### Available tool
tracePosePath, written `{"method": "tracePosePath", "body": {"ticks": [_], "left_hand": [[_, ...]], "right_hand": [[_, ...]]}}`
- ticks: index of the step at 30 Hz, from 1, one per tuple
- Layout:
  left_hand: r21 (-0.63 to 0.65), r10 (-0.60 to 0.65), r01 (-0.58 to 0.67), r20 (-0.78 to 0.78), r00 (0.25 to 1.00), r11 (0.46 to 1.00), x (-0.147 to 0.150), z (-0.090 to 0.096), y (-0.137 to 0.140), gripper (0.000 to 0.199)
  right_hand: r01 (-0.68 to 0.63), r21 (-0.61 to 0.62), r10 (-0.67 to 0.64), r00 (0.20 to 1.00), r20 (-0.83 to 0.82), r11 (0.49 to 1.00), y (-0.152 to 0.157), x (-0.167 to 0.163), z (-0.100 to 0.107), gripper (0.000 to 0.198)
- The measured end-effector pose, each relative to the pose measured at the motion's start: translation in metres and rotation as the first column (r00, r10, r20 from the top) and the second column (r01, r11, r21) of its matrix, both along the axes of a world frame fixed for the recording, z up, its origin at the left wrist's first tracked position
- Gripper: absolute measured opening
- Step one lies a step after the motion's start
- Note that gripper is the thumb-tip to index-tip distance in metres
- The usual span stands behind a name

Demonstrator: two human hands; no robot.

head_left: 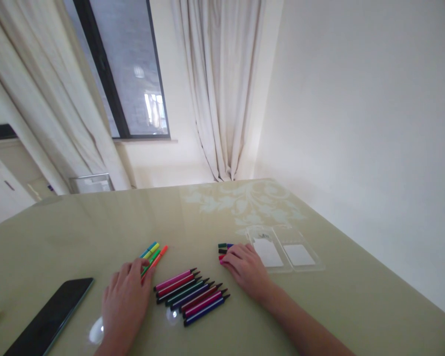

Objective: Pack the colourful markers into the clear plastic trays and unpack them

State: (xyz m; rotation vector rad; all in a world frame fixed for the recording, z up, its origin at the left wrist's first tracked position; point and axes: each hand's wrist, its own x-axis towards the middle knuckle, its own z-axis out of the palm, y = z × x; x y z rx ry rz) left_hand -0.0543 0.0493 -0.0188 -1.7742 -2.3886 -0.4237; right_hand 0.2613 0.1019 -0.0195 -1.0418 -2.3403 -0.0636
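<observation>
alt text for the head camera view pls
Two bare hands rest on a glossy table: the left hand on a bunch of bright markers, the right hand covering several more. A row of capped markers lies between them, a dark phone at left.

Surface finishes as I see them through the head camera. The desk [77, 222] is smooth and glossy, glass-like, mirroring the window and printed with a pale floral pattern. The markers [191, 294] between my hands are smooth plastic with a light sheen; so are the bright markers [154, 254] under my left hand [124, 301]. The open case [284, 252] is clear, glossy plastic holding matt white inserts. The phone [50, 316] has a dark glossy screen. The curtains [222, 84] are soft matt cloth; the wall [363, 123] is matt.
</observation>
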Motion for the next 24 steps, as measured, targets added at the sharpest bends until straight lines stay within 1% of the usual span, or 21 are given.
{"method": "tracePosePath", "body": {"ticks": [4,8,11,13,14,15,17,18,19,20,21,22,24], "left_hand": [[-0.02,-0.01,0.009,-0.013,1.0,1.0,0.001,-0.002,0.001,0.035],[-0.015,-0.038,0.037,-0.05,0.998,0.999,-0.005,-0.005,0.0,0.036],[0.042,-0.055,0.057,-0.06,0.997,0.997,-0.006,-0.005,0.002,0.038],[0.133,-0.133,0.138,-0.044,0.99,0.981,0.0,-0.004,0.003,0.038],[0.191,-0.203,0.205,-0.029,0.979,0.96,0.007,-0.004,0.003,0.038],[0.251,-0.297,0.292,-0.02,0.955,0.923,0.016,-0.004,0.003,0.037],[0.342,-0.493,0.472,-0.029,0.869,0.812,0.038,-0.005,-0.001,0.032],[0.363,-0.583,0.562,-0.06,0.81,0.744,0.049,-0.006,-0.003,0.03],[0.357,-0.656,0.64,-0.093,0.749,0.68,0.059,-0.007,-0.006,0.029],[0.351,-0.698,0.689,-0.121,0.705,0.635,0.068,-0.009,-0.009,0.028],[0.347,-0.717,0.713,-0.141,0.683,0.61,0.074,-0.01,-0.011,0.028],[0.345,-0.725,0.725,-0.159,0.671,0.596,0.078,-0.011,-0.013,0.029],[0.361,-0.703,0.709,-0.174,0.689,0.606,0.08,-0.009,-0.015,0.03]], "right_hand": [[0.063,0.049,-0.062,0.998,-0.027,0.997,0.003,-0.003,-0.004,0.004],[0.063,0.076,-0.057,0.995,-0.082,0.995,-0.001,-0.001,-0.002,0.007],[0.046,0.096,-0.034,0.992,-0.125,0.994,-0.007,0.0,0.005,0.011],[0.024,0.112,-0.007,0.989,-0.147,0.993,-0.012,-0.001,0.011,0.014],[0.008,0.119,0.011,0.988,-0.156,0.993,-0.014,-0.002,0.013,0.018],[-0.011,0.124,0.031,0.986,-0.162,0.992,-0.017,-0.004,0.016,0.025],[-0.054,0.131,0.075,0.984,-0.163,0.99,-0.021,-0.007,0.018,0.037],[-0.08,0.139,0.102,0.982,-0.157,0.987,-0.023,-0.008,0.018,0.036],[-0.11,0.148,0.131,0.981,-0.145,0.983,-0.024,-0.009,0.018,0.032],[-0.14,0.157,0.161,0.978,-0.13,0.978,-0.024,-0.009,0.017,0.026],[-0.172,0.164,0.193,0.974,-0.116,0.971,-0.025,-0.009,0.016,0.022],[-0.201,0.165,0.22,0.97,-0.107,0.966,-0.025,-0.009,0.016,0.02],[-0.234,0.145,0.251,0.962,-0.106,0.961,-0.026,-0.008,0.015,0.018]]}}
